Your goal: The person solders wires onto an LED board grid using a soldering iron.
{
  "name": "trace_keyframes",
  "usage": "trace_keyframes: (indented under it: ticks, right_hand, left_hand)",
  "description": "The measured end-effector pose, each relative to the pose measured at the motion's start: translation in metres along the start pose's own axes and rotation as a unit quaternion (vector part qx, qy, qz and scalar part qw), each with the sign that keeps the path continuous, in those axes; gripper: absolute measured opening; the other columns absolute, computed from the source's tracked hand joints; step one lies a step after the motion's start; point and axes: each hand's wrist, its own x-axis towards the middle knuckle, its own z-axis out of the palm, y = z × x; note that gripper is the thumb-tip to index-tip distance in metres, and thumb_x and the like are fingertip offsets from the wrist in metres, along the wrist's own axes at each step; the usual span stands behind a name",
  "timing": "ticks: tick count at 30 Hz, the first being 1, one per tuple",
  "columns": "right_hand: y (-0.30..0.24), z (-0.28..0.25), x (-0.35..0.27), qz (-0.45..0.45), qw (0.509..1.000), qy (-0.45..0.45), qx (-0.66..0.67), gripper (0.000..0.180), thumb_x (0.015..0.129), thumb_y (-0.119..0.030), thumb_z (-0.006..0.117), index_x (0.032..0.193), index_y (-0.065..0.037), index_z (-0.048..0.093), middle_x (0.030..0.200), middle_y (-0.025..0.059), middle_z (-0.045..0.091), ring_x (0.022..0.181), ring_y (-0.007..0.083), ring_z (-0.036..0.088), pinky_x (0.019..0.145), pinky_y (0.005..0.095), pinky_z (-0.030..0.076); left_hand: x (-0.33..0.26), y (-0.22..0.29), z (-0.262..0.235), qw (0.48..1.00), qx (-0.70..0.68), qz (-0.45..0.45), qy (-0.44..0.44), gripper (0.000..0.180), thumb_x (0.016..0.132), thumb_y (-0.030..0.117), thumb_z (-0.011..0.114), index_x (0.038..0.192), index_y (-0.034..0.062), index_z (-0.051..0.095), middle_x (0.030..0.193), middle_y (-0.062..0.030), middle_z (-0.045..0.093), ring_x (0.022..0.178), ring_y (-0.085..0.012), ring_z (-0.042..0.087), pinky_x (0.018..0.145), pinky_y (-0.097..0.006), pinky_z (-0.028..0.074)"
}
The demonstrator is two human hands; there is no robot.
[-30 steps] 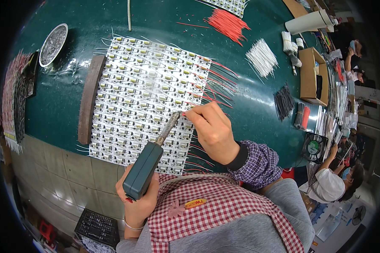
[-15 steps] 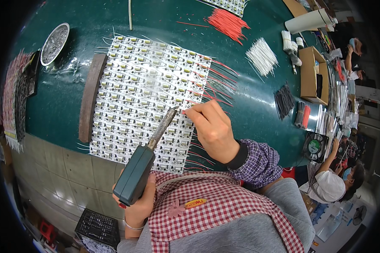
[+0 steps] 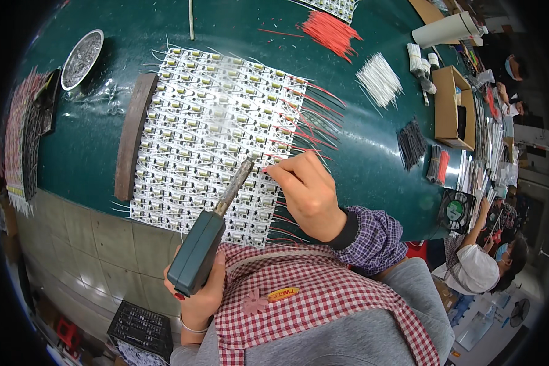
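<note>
My left hand (image 3: 204, 282) is closed around the dark green handle of a soldering gun (image 3: 195, 253). Its metal tip rests at or just over a large sheet of white circuit boards (image 3: 195, 134), near the right-hand columns; contact is hard to tell. Close to that tip, my right hand (image 3: 308, 192) is pinched, thumb and index finger together over the sheet's right edge. What it pinches is too small to make out. Red wires (image 3: 320, 110) stick out from the sheet's right edge, above and below my right hand. Thin white wires cross the boards.
A brown bar (image 3: 134, 137) lies along the sheet's left edge. Farther left stands a metal bowl (image 3: 82, 60) of scraps. Piles of red wires (image 3: 329, 33), white wires (image 3: 379, 80) and black wires (image 3: 412, 144) lie right. A small fan (image 3: 456, 210) and a co-worker (image 3: 473, 265) are beyond.
The soldering tip and my right hand have shifted slightly toward me along the sheet. The whole table appears a little higher in the view. Both hands keep their grip.
</note>
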Motion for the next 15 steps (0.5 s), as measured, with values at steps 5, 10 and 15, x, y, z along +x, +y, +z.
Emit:
trace_keyframes:
  ticks: [5,10,15]
  right_hand:
    - [0.000,0.004,-0.003,0.018,1.000,0.003,0.005,0.034,0.066,0.012,0.067,0.099,0.003,0.069,0.087,0.0104,0.061,0.076,0.0254,0.057,0.064,0.0343,0.049]
    - [-0.003,0.004,-0.002,0.024,1.000,-0.003,0.008,0.036,0.065,0.014,0.067,0.099,0.003,0.069,0.087,0.0102,0.061,0.076,0.0246,0.057,0.063,0.0336,0.048]
    - [-0.001,0.004,-0.005,0.015,1.000,-0.023,-0.007,0.032,0.068,0.010,0.065,0.100,0.004,0.066,0.092,0.0111,0.059,0.082,0.0254,0.056,0.067,0.0328,0.050]
  left_hand:
    - [0.008,0.006,-0.006,0.997,-0.020,0.035,-0.065,0.018,0.076,-0.001,0.076,0.092,-0.0045,0.070,0.083,-0.0105,0.067,0.063,-0.0169,0.062,0.056,-0.029,0.048]
    - [0.012,0.014,-0.007,0.995,-0.015,0.043,-0.085,0.016,0.077,-0.003,0.073,0.092,-0.0061,0.069,0.080,-0.0089,0.065,0.062,-0.0146,0.061,0.055,-0.027,0.047]
    - [0.011,0.012,-0.005,0.995,-0.038,0.032,-0.082,0.014,0.079,-0.004,0.072,0.092,-0.0068,0.068,0.081,-0.0087,0.065,0.064,-0.0129,0.061,0.056,-0.026,0.047]
